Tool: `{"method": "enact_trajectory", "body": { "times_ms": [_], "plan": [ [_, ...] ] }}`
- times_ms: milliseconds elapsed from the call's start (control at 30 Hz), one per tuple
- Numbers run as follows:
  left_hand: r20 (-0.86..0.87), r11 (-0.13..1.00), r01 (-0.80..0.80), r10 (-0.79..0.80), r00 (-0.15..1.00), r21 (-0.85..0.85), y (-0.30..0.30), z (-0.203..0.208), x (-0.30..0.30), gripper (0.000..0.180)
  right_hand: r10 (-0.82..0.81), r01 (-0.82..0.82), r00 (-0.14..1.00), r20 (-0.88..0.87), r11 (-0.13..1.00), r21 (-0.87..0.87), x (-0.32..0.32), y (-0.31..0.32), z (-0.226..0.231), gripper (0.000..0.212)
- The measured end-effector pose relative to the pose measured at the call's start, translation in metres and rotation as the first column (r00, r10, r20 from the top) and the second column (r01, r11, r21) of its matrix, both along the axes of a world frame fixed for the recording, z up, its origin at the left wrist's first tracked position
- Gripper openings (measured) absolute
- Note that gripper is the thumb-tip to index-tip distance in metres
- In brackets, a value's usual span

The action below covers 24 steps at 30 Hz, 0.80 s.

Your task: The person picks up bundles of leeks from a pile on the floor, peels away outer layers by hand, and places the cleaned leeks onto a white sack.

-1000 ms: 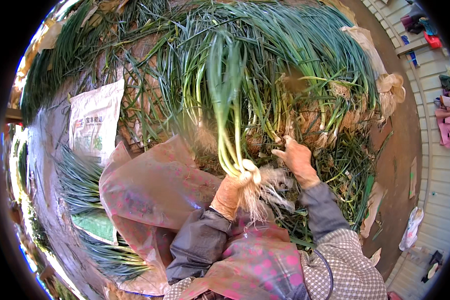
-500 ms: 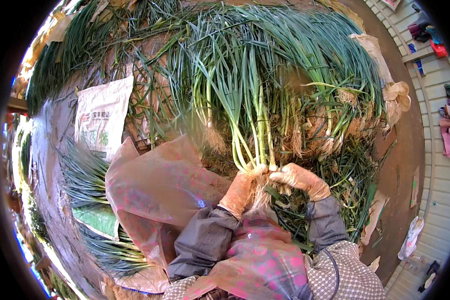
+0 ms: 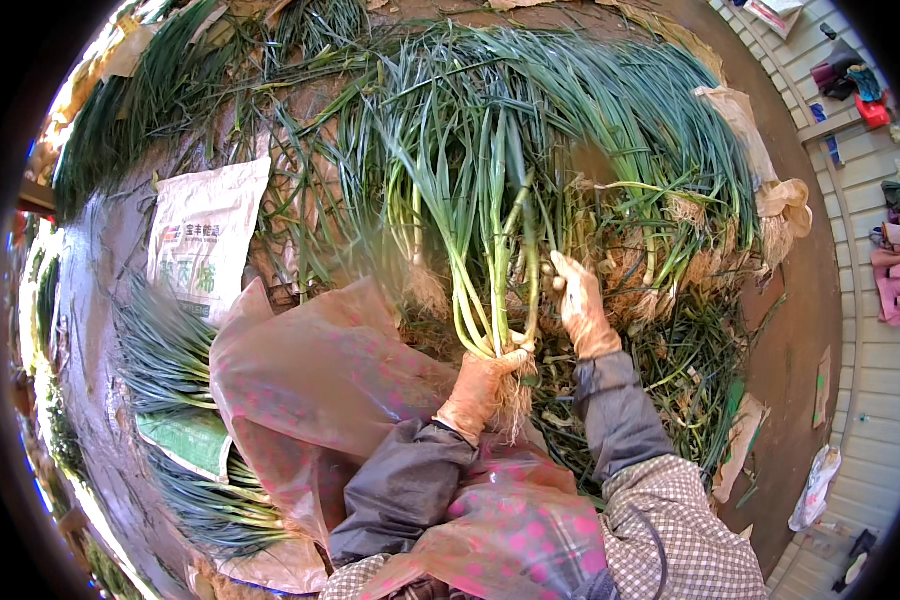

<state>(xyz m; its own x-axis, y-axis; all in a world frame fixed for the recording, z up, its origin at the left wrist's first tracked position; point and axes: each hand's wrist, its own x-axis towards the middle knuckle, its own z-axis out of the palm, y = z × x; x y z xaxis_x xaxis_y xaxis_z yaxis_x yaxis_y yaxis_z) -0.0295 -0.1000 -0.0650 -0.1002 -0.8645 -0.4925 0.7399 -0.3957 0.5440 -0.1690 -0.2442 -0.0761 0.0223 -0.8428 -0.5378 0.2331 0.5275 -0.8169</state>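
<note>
A small bunch of green onions [image 3: 467, 290] stands with its white ends down and its long leaves lying over the pile. My left hand [image 3: 482, 388], in an orange-tan glove, is closed round the white ends, and pale roots [image 3: 515, 400] hang below the fist. To the right of the stalks my right hand [image 3: 582, 305], gloved alike, is raised with its fingers stretched upward and nothing visible in them. Beyond both hands spreads a big heap of green onions [image 3: 620, 110], its rooty ends toward me.
Pink-dotted clear plastic [image 3: 320, 360] covers my lap and bulges left. Trimmed leaves [image 3: 680, 370] litter the ground at the right. A white printed sack [image 3: 210, 225] and tied-looking onion bundles [image 3: 170, 350] lie at the left. A pale ribbed wall [image 3: 885, 400] runs along the far right.
My right hand has left the white ends beside my left hand and moved up along the stalks, its fingers now stretched. The left hand keeps its grip, slightly lower.
</note>
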Motion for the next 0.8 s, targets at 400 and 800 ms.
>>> {"method": "enact_trajectory", "body": {
  "times_ms": [400,800],
  "plan": [
    [0.306,0.998,0.039,-0.054,0.951,0.054,0.004,-0.015,-0.001,0.023,0.557,-0.592,0.798,-0.231,0.797,-0.122,0.021,0.043,0.073,0.054],
    [0.306,0.996,-0.090,0.083,0.948,0.007,0.009,-0.026,0.001,0.029,-0.069,0.048,0.994,-0.089,0.974,-0.222,0.034,0.049,0.024,0.029]
  ]
}}
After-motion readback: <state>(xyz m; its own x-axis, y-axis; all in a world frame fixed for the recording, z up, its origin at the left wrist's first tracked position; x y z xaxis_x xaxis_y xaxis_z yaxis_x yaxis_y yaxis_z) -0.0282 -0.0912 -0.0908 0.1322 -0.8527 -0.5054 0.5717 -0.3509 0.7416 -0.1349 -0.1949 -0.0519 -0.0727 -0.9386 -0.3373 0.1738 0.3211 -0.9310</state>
